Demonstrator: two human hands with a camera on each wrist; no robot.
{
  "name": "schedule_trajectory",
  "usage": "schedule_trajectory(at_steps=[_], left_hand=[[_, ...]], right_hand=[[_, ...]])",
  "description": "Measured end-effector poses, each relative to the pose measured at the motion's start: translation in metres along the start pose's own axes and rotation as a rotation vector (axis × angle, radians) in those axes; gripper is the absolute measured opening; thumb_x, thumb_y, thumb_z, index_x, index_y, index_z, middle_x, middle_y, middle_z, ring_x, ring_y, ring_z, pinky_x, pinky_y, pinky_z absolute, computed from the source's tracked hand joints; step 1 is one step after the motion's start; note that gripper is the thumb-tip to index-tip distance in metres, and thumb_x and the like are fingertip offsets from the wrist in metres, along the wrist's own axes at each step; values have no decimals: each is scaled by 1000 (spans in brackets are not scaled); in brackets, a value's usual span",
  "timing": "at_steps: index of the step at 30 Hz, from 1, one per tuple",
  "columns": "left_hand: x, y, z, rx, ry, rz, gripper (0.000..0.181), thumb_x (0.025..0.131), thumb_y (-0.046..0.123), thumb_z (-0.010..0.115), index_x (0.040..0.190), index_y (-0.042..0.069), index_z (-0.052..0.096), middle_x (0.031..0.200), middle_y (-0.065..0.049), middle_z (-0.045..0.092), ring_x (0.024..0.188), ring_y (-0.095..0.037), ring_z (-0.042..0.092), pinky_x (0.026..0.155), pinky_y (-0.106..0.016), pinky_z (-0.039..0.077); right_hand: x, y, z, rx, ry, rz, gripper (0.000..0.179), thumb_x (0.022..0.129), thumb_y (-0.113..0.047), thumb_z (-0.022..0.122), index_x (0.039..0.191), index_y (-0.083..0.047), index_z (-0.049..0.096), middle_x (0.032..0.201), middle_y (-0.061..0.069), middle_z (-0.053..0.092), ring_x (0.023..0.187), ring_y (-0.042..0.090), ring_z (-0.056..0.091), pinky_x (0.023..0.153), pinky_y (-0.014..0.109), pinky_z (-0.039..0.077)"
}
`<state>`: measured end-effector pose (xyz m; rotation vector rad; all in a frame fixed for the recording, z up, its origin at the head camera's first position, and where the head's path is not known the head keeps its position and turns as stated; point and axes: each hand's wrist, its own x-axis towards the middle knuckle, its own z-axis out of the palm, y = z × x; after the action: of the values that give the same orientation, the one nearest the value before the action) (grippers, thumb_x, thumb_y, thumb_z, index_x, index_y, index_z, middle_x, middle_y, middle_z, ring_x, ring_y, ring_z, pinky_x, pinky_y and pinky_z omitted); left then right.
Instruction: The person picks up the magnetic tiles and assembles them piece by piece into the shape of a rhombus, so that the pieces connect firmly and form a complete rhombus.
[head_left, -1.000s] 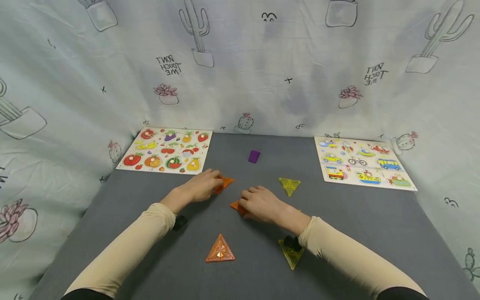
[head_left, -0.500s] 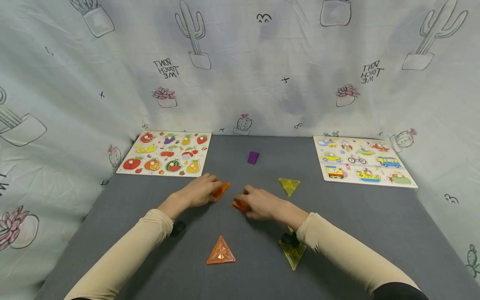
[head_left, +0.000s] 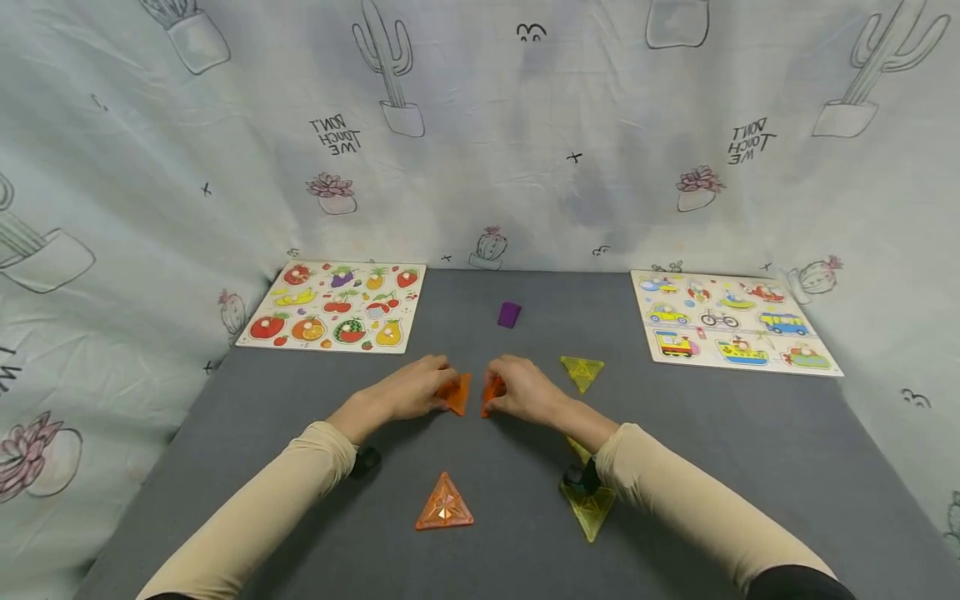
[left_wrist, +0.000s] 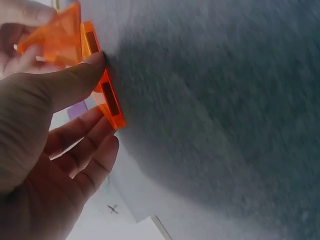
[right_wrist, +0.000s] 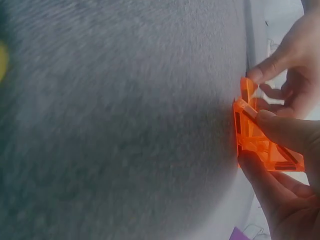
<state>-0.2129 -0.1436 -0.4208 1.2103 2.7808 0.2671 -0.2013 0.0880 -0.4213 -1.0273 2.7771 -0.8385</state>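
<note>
Near the middle of the table, my left hand pinches an orange translucent triangular magnetic tile between thumb and fingers. Opposite it, my right hand pinches a second orange tile. Both are tilted up off flat, with a narrow gap between them in the head view. Dark strips show along the rim of the left-hand tile in the left wrist view. The right-hand tile shows its triangular frame in the right wrist view. A third orange triangle lies flat nearer me.
Yellow triangular tiles lie to the right, one farther off and one closer, partly under my right wrist. A purple piece lies toward the back. A fruit puzzle board stands back left, a vehicle puzzle board back right.
Both hands have brought their orange tiles closer together and turned them more upright. The right hand has shifted slightly away from me; the left has come slightly right and toward me.
</note>
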Motion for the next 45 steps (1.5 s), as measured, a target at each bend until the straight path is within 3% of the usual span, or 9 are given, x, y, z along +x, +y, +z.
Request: schedule_trajectory(at_steps=[7, 12, 21, 25, 30, 36, 41, 45], left_hand=[[3, 8, 2, -11, -14, 29, 28, 85, 16, 76, 110, 9, 66, 100, -6, 59, 90, -21, 57, 81, -36, 50], [2, 7, 3, -3, -19, 23, 27, 86, 16, 76, 109, 9, 66, 99, -5, 59, 88, -19, 56, 80, -35, 50], [2, 7, 6, -13, -38, 34, 22, 87, 16, 74, 106, 10, 66, 95, -5, 57, 82, -17, 55, 73, -32, 49], [4, 8, 7, -39, -50, 23, 24, 87, 19, 75, 107, 10, 65, 93, -6, 57, 76, -14, 53, 68, -28, 46], [2, 10, 6, -59, -54, 6, 28, 88, 23, 74, 109, 8, 64, 92, -5, 55, 72, -12, 49, 64, -25, 43], [-18, 19, 0, -29, -30, 30, 28, 86, 32, 75, 101, 12, 61, 88, 0, 51, 70, -9, 46, 63, -24, 41], [-40, 40, -2, -75, -116, 124, 39, 81, 49, 75, 104, 19, 64, 95, 4, 51, 75, -5, 44, 66, -22, 41], [-46, 55, 3, -7, -196, 205, 49, 75, 59, 74, 106, 22, 65, 95, 7, 47, 75, -4, 39, 64, -19, 36]], right_hand=[[0, -5, 7, 9, 17, -17, 39, 80, -16, 81, 114, -5, 65, 111, 12, 65, 98, 24, 64, 79, 36, 55], [-3, -6, 8, 8, 47, 24, 40, 81, -16, 80, 116, -3, 66, 117, 14, 64, 100, 27, 64, 82, 40, 55], [-4, -10, 12, 112, 88, 13, 27, 86, -6, 73, 113, -4, 72, 113, 13, 67, 89, 23, 69, 73, 28, 57], [-6, -11, 13, 68, 77, -56, 25, 92, -1, 62, 114, -4, 72, 117, 18, 70, 74, 15, 66, 65, 20, 51], [-11, -12, 15, -30, 53, -129, 28, 92, 1, 56, 116, 1, 71, 119, 23, 68, 57, 10, 58, 56, 18, 47], [-15, -15, 14, -112, 24, -146, 30, 93, -3, 60, 121, 3, 67, 120, 24, 67, 53, 9, 54, 53, 19, 48], [-16, -17, 8, -176, 8, -141, 31, 93, -6, 61, 123, 2, 66, 127, 23, 64, 65, 18, 64, 58, 24, 51], [-17, -16, 7, -187, 14, -124, 32, 93, -7, 61, 123, 3, 66, 130, 25, 61, 73, 23, 68, 62, 28, 54]])
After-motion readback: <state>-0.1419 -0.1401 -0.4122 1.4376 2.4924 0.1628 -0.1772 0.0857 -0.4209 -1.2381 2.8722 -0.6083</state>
